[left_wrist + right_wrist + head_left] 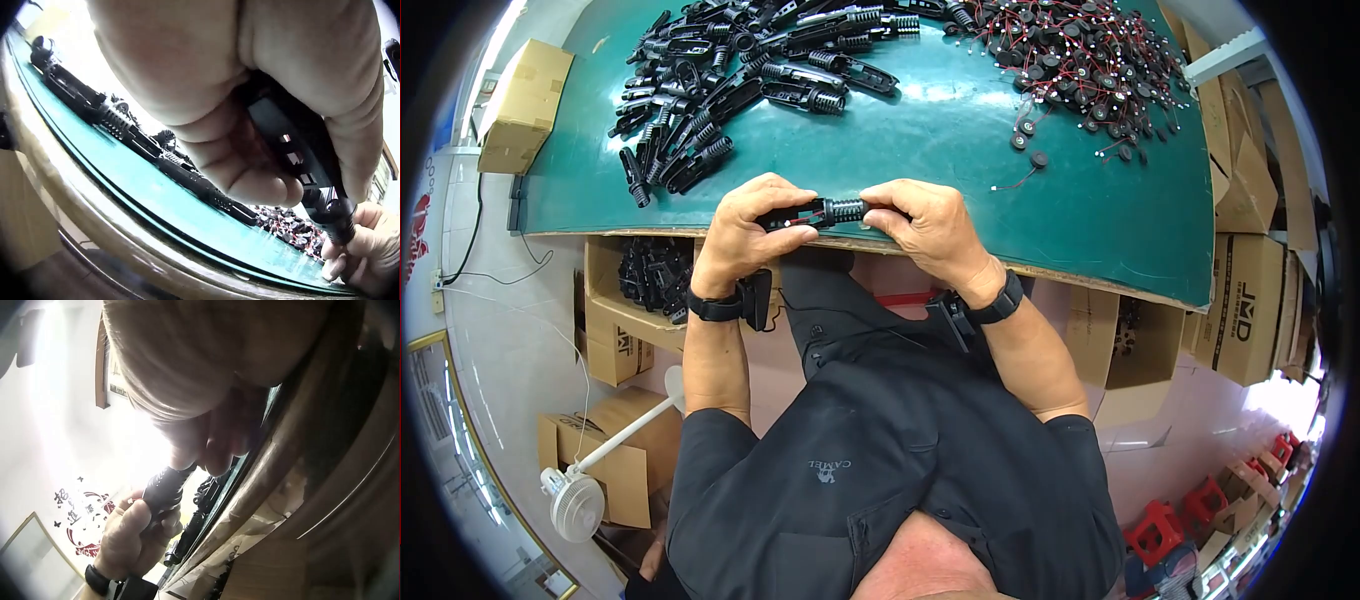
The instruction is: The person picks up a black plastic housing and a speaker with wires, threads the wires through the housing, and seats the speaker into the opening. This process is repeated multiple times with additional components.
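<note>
A black plastic housing (843,211) with a ribbed, spring-like end lies level between both hands, just over the table's near edge. The left hand (758,222) grips its wider, slotted end between thumb and fingers; a bit of red shows inside. At the ribbed end, the right hand (928,222) pinches the tip with thumb and fingers. In the left wrist view the housing (294,140) has small rectangular openings along one side. The right wrist view shows its ribbed part (167,487) between the two hands.
Similar black housings (700,90) are heaped at the table's back left. Small round black parts with red wires (1080,70) pile at the back right; one (1038,159) lies apart. Below the edge stand cardboard boxes, one holding black parts (655,275).
</note>
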Motion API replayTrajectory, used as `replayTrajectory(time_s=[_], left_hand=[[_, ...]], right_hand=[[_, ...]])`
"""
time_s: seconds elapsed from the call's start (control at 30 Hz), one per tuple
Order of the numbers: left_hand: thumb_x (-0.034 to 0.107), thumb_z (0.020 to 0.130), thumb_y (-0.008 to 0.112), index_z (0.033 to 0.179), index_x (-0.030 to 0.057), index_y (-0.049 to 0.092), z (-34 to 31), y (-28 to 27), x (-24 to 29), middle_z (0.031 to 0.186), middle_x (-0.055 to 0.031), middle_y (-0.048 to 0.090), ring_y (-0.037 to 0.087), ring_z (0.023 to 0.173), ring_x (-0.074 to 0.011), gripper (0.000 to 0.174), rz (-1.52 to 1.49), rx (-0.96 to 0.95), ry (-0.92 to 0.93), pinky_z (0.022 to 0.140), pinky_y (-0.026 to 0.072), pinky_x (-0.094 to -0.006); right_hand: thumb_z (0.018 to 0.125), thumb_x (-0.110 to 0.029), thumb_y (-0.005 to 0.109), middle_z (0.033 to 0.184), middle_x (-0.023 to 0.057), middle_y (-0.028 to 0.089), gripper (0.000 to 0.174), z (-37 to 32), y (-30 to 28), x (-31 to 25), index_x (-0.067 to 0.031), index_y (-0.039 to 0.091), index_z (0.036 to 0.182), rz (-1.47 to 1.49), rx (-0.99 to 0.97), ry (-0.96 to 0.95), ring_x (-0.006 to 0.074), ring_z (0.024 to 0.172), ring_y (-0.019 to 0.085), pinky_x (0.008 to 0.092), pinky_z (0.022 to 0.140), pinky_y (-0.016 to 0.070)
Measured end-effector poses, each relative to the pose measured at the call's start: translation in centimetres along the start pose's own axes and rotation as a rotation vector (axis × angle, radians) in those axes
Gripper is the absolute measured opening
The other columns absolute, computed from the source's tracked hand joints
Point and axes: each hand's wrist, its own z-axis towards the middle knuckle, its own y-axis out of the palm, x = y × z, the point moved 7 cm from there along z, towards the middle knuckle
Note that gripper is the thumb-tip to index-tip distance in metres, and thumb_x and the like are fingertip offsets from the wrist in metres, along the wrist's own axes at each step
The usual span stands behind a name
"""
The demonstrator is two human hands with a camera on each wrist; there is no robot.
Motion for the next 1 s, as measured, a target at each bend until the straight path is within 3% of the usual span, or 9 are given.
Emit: replayTrajectory(time_s=[0.23,0.37,0.47,0.6,0.77,0.87,1.0], left_hand=[[0.007,0.078,0.095,0.119,0.0008,0.081,1.6,-0.8,1.8,0.099,-0.0109,0.075,0.070,0.082,-0.0216,0.044,0.068,-0.012,0.053,0.075,0.0564,-0.0310],[0.011,0.079,0.093,0.112,0.0003,0.080,3.3,-1.8,4.1,0.095,-0.0125,0.071,0.070,0.083,-0.0285,0.037,0.339,-0.083,-0.012,0.075,0.0575,-0.0369],[0.015,0.079,0.091,0.100,0.0000,0.078,5.0,-0.4,5.3,0.094,-0.0148,0.066,0.069,0.088,-0.0353,0.029,0.631,-0.247,0.074,0.079,0.0577,-0.0440],[0.012,0.074,0.090,0.101,0.0028,0.077,6.6,1.1,6.0,0.095,-0.0144,0.066,0.068,0.088,-0.0378,0.032,0.729,-0.371,0.147,0.076,0.0564,-0.0475],[0.014,0.075,0.089,0.096,0.0029,0.076,9.0,2.0,6.1,0.092,-0.0141,0.066,0.069,0.088,-0.0376,0.027,0.780,-0.469,0.178,0.078,0.0573,-0.0481],[0.014,0.073,0.089,0.091,0.0025,0.076,10.8,2.8,5.4,0.091,-0.0142,0.067,0.070,0.088,-0.0381,0.025,0.771,-0.662,0.129,0.078,0.0581,-0.0468],[0.013,0.072,0.090,0.090,0.0026,0.077,11.6,3.2,5.3,0.088,-0.0142,0.068,0.071,0.087,-0.0386,0.024,0.790,-0.696,0.085,0.077,0.0580,-0.0464]], right_hand=[[0.090,-0.003,0.085,0.099,0.0135,0.081,0.025,0.1,-0.3,-0.4,-0.0009,0.079,0.115,0.004,0.014,-0.001,0.0227,0.083,0.078,0.0324,0.074,0.0605],[0.091,-0.002,0.083,0.100,0.0131,0.080,0.027,-0.2,-0.3,-0.3,-0.0008,0.078,0.117,0.038,0.072,0.011,0.0208,0.083,0.078,0.0315,0.073,0.0606],[0.092,-0.001,0.082,0.099,0.0126,0.080,0.027,-0.3,-0.6,0.2,-0.0007,0.077,0.119,0.097,0.148,0.068,0.0194,0.083,0.077,0.0310,0.073,0.0606],[0.092,0.000,0.081,0.099,0.0123,0.079,0.026,-0.2,-0.8,0.1,-0.0003,0.077,0.118,0.043,0.136,0.048,0.0179,0.082,0.076,0.0306,0.072,0.0606],[0.092,-0.002,0.081,0.098,0.0130,0.078,0.025,-0.1,-0.9,0.1,0.0002,0.076,0.117,0.049,0.125,0.056,0.0197,0.080,0.076,0.0315,0.072,0.0608],[0.092,-0.003,0.082,0.098,0.0134,0.078,0.025,0.0,-0.8,0.0,0.0004,0.077,0.116,0.034,0.136,0.030,0.0208,0.079,0.076,0.0319,0.072,0.0609],[0.092,-0.004,0.082,0.097,0.0138,0.078,0.025,-0.1,-1.0,-0.2,0.0005,0.077,0.116,0.022,0.150,0.015,0.0222,0.079,0.076,0.0324,0.072,0.0609]])
